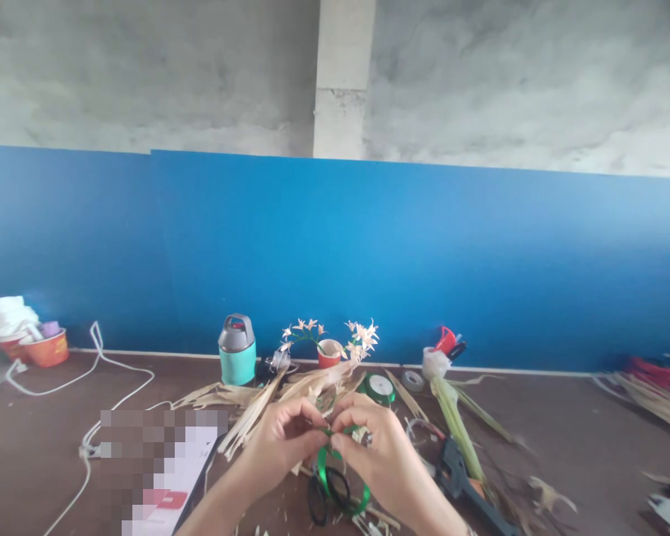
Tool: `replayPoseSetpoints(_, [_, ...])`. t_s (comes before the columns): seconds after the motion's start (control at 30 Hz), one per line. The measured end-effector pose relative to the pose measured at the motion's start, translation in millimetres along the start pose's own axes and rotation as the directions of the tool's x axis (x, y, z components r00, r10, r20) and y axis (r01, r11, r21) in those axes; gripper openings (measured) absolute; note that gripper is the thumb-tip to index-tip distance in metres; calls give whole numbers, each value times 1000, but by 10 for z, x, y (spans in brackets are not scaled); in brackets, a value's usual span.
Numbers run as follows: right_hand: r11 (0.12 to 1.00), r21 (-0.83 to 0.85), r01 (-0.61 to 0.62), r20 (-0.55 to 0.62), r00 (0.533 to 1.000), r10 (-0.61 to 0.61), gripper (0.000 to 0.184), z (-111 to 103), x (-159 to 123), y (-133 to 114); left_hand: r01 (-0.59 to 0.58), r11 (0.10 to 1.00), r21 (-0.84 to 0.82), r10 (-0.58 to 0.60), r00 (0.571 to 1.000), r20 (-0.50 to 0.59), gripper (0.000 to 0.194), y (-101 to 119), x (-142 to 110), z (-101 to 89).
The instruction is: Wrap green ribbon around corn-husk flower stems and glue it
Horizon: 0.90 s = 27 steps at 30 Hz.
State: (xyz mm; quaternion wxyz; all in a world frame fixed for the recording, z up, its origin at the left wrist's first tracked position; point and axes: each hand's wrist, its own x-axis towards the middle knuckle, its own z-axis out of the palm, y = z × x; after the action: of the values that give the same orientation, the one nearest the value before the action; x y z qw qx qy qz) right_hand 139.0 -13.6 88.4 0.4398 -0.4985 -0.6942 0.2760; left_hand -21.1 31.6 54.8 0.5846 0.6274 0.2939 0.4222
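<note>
My left hand (293, 435) and my right hand (368, 435) meet above the table, fingertips almost touching. Both pinch a narrow green ribbon (322, 476), whose loose length hangs and curls below them. Whether a thin stem is also between the fingers cannot be made out. Under the hands lie black-handled scissors (317, 502), partly covered by the ribbon. Just beyond my right hand stands a green ribbon spool (380, 388) with a white centre. Pale dried husk strips (251, 432) spread around and behind both hands.
A paper cup (329, 353) stands among sprays of pale flowers (362, 339). At left are a turquoise flask (237, 357), a phone (170, 484) and white cable (94, 432). On the right lie a dark glue gun (463, 480), a tape roll (413, 381) and green leaf strips (458, 424).
</note>
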Motion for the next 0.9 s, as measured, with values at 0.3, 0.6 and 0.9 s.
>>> replayPoseSetpoints(0.3, [993,113,-35,111,994,22,13,-40,19,-9,-98,995,4,98,994,44,18,3,-10,-43])
replayPoseSetpoints(0.6, [969,-245,25,27,999,-19,15,-17,-9,-30,-108,957,270,120,992,-28,9,121,-46,32])
replayPoseSetpoints(0.9, [859,-499,115,-179,956,-232,17,144,-29,73,4,977,214,16,996,-91,14,-50,7,48])
